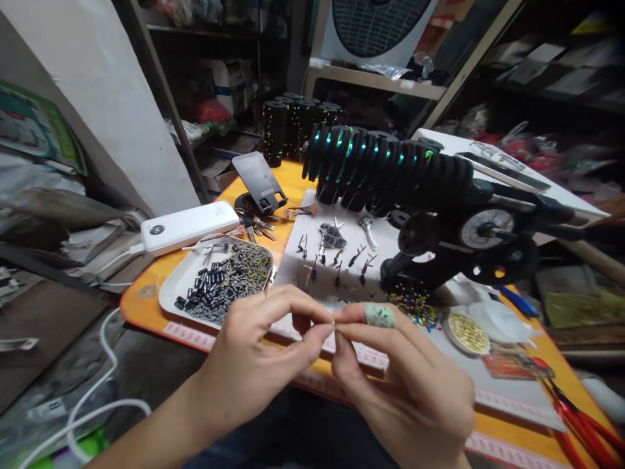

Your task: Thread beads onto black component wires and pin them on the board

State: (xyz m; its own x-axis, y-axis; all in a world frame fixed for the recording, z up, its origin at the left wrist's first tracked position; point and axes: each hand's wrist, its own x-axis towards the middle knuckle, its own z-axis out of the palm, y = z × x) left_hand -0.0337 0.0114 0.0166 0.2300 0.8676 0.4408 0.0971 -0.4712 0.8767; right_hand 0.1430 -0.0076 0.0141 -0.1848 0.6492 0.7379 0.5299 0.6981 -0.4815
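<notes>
- The person's left hand (273,345), a thin gold-coloured ring (266,294) on one finger, pinches with thumb and forefinger at a tiny pale piece (334,321), too small to identify.
- The right hand (410,374), a green patterned wrap (379,316) around one finger, meets the left at the fingertips and pinches the same piece, which sits between the two hands above the table's near edge.
- Red-handled metal pliers (586,423) lie at the right edge of the yellow-orange tabletop (146,286).
- A shallow white tray (168,294), beyond the left hand, holds a heap of small dark and grey cylindrical parts (234,280).
- Right of centre, a round white dish of small gold-coloured pieces (467,332) stands near a scatter of tiny multicoloured beads (415,306).
- Small black parts with thin wire legs (338,277) stand about on a pale flat board (293,273).
- A white power bank (190,228) lies behind the tray, beside a bunch of metal keys (258,226) and a black tilted stand (258,182).
- A black machine with a ribbed roller (385,159) and a round dial (488,227) stands over the board's far side.
- Behind it are upright black cylinders with green specks (275,130) and a dark-grilled fan (378,26).
</notes>
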